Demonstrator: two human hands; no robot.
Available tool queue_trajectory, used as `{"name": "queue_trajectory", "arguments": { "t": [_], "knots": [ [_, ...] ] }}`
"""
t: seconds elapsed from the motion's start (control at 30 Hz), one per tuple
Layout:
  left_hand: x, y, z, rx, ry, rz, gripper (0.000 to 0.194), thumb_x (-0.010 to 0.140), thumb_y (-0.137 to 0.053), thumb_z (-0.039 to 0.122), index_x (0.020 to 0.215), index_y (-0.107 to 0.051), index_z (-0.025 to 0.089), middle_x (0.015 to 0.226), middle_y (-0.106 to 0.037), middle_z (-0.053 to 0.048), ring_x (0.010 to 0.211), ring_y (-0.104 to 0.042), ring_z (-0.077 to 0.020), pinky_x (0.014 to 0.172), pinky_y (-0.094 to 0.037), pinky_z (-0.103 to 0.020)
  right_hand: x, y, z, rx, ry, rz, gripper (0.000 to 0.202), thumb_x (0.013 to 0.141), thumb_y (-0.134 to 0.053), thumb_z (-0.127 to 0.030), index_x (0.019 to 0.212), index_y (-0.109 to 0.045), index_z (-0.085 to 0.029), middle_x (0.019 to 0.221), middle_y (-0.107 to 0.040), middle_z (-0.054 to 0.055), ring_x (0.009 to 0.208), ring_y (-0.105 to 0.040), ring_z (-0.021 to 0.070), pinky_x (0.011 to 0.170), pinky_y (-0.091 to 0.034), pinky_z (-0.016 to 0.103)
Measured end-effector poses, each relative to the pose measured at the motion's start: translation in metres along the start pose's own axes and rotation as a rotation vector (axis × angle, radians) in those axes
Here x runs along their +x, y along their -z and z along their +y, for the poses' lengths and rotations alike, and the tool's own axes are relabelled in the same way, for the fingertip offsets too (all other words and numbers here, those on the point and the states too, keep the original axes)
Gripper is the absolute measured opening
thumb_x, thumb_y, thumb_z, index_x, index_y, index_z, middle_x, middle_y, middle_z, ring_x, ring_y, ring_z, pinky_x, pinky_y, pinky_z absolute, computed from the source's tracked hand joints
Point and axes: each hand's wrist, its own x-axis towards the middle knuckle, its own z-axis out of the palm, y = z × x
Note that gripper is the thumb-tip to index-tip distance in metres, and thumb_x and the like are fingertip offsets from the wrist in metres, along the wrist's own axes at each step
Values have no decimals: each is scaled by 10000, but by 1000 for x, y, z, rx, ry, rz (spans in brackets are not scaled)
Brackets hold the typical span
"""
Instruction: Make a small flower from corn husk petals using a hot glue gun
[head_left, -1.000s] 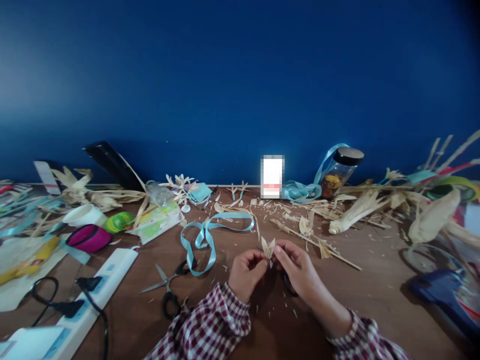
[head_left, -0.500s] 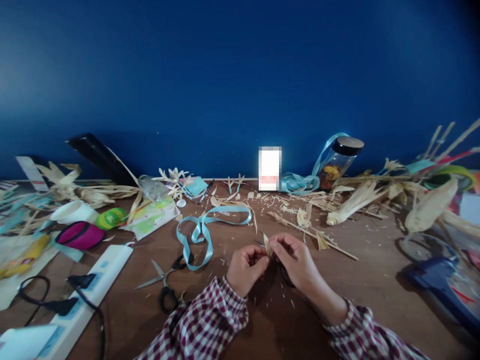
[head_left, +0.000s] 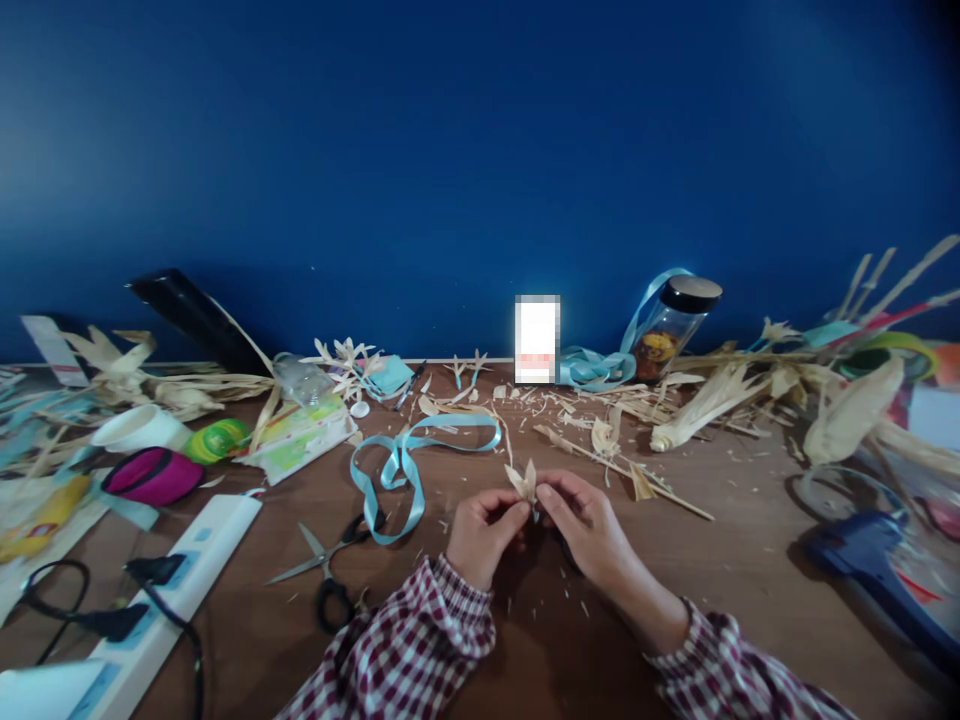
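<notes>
Between both hands stands a small pale husk flower (head_left: 523, 482) with pointed petals spread upward. My left hand (head_left: 482, 532) pinches its base from the left, thumb against fingers. From the right, my right hand (head_left: 590, 525) grips it too, thumb and forefinger at the petals' lower edge. A loop of light blue ribbon (head_left: 412, 480) lies on the brown table (head_left: 420, 620) beyond my left hand. Open scissors (head_left: 324, 560) with black handles rest to the left. A dark object beneath my right hand is mostly hidden.
At the left are a white power strip (head_left: 191, 580) with black plugs and a magenta pouch (head_left: 154, 475). A blue glue gun (head_left: 862, 555) lies at the right. Behind are a black-lidded jar (head_left: 667, 330), corn husks (head_left: 705, 405), a blurred white rectangle (head_left: 538, 335) and husk scraps.
The husk piece between my fingers now shows spread petals, where a single upright point showed before. My left hand has shifted slightly left. The view has moved a little.
</notes>
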Motion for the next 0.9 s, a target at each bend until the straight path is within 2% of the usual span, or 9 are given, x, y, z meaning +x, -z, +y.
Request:
{"name": "queue_trajectory", "arguments": {
  "t": [0.23,0.43,0.73,0.9],
  "knots": [
    [1,3,-3,-79,67,-6,263,630,-733,363,759,-704,136,526,-599,22,443,-500,-65,440,-448,-171,0,-2,6,-3,-25,-27,185,826,-543,-314,915,-643,-186,789,-654,36,712,-571,165,649,-458,263],
    [0,3,-1,-123,90,2,252,609,-751,349,721,-682,135,511,-585,30,455,-515,-70,447,-470,-176,-1,-2,3,15,-53,-23,156,820,-556,-302,890,-641,-192,751,-642,14,675,-554,139,628,-442,241],
    [-2,-1,-2,-95,-8,-7,197,669,-717,314,758,-699,139,564,-613,14,476,-518,-70,464,-470,-179,-2,-4,1,151,-139,-29,160,803,-574,-317,877,-616,-182,726,-631,2,626,-556,117,605,-453,235],
    [-3,-2,-3,-111,7,6,180,682,-708,305,768,-703,147,577,-612,16,490,-517,-70,483,-470,-181,-2,-4,0,155,-138,-39,169,797,-579,-317,873,-622,-172,715,-634,7,621,-557,117,604,-451,239]
  ]
}}
